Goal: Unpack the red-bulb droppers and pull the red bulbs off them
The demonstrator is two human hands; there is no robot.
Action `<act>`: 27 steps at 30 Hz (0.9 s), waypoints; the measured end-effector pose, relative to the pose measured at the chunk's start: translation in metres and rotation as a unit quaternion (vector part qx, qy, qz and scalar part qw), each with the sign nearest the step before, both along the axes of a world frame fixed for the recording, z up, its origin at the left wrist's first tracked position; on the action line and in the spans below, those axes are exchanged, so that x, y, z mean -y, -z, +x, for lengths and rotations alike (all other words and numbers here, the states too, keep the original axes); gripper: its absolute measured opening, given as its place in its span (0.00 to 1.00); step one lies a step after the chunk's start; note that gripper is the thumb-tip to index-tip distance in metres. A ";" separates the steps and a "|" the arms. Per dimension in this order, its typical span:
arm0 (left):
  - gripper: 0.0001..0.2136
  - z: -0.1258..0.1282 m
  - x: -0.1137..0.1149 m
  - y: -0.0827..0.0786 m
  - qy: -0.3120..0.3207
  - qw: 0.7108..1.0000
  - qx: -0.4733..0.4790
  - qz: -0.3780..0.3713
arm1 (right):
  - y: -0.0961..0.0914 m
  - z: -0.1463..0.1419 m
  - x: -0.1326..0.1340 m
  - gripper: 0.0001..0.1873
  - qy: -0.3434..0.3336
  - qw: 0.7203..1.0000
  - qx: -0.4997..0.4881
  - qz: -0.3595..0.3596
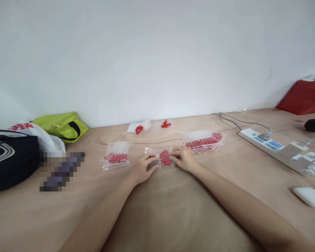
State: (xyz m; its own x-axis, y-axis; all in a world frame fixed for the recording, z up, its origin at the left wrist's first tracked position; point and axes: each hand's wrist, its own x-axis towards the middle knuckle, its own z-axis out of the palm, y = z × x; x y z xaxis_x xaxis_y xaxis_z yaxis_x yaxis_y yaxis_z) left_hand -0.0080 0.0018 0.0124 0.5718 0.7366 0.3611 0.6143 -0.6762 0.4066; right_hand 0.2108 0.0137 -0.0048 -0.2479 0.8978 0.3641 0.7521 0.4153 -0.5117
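Observation:
A small clear plastic bag (165, 158) with several red, rod-like pieces in it lies flat on the wooden table between my hands. My left hand (145, 168) holds its left end, fingers on top and thumb toward me. At the bag's right edge, the bent fingers of my right hand (184, 158) close on the plastic. To the left lies a stack of filled bags (117, 155) with red pieces inside. A wider spread of filled bags (204, 140) lies just beyond my right hand.
Near the wall are loose red pieces (139, 129) on clear bags, and a second red cluster (166, 124). At left sit a black bag (13, 161), a white plastic bag (48, 138) and a lime pouch (64, 126). A power strip (267, 143) with cables stands right, a red bag (303, 98) behind.

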 end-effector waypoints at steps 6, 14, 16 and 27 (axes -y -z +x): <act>0.10 0.000 0.000 0.000 -0.009 1.000 0.011 0.006 | 0.003 0.002 -0.005 0.27 -0.044 0.999 -0.006 -0.025; 0.08 0.000 0.000 0.000 -0.021 1.000 0.014 0.007 | -0.002 0.009 -0.010 0.18 -0.146 0.984 -0.098 -0.030; 0.08 0.000 0.000 0.001 -0.025 1.000 0.016 0.008 | -0.004 0.011 -0.009 0.17 -0.180 0.974 -0.113 -0.076; 0.07 0.002 0.001 -0.003 -0.040 0.999 0.024 -0.012 | -0.011 0.003 -0.011 0.14 -0.181 0.969 -0.110 -0.124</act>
State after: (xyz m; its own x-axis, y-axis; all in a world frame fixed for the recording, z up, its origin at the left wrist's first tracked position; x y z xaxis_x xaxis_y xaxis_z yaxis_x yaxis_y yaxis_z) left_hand -0.0062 0.0012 0.0157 0.4933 0.7884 0.3676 0.6461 -0.6150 0.4520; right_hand 0.2142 0.0243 0.0060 -0.5051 0.8327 0.2269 0.4416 0.4753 -0.7610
